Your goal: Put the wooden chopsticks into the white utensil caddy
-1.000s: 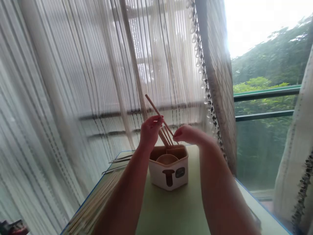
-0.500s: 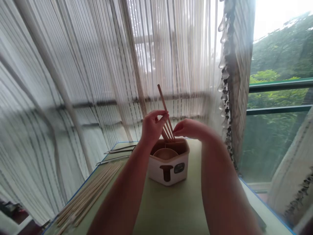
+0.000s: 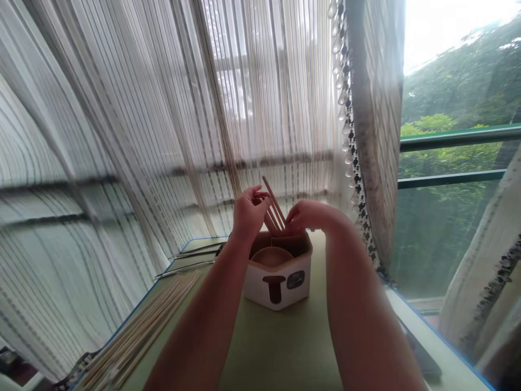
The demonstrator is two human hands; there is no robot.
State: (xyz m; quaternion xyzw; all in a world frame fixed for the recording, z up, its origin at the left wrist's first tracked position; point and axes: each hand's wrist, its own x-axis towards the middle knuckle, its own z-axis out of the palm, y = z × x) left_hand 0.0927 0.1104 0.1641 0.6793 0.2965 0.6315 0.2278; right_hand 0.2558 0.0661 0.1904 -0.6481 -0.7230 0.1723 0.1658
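A white and tan holder [image 3: 277, 282] with a dark mushroom print stands on the green table top [image 3: 285, 347]. Several wooden chopsticks [image 3: 275, 216] lean in its back compartment. My left hand [image 3: 248, 210] is above the holder's back left rim, its fingertips pinched on the tallest chopstick. My right hand [image 3: 306, 215] is over the back right rim, fingers closed on the lower parts of the standing chopsticks. A round tan insert shows in the holder's front compartment.
A long pile of wooden chopsticks [image 3: 140, 336] lies along the table's left edge. Beyond it lie metal utensils [image 3: 191, 266]. A dark flat object [image 3: 421, 355] rests at the right edge. Striped curtains [image 3: 122, 136] hang close behind; a railing [image 3: 456, 136] and trees are at right.
The tall chopstick in my left hand has come down into the holder and stands steeper. Both hands have sunk closer to the rim. The view has shifted a little.
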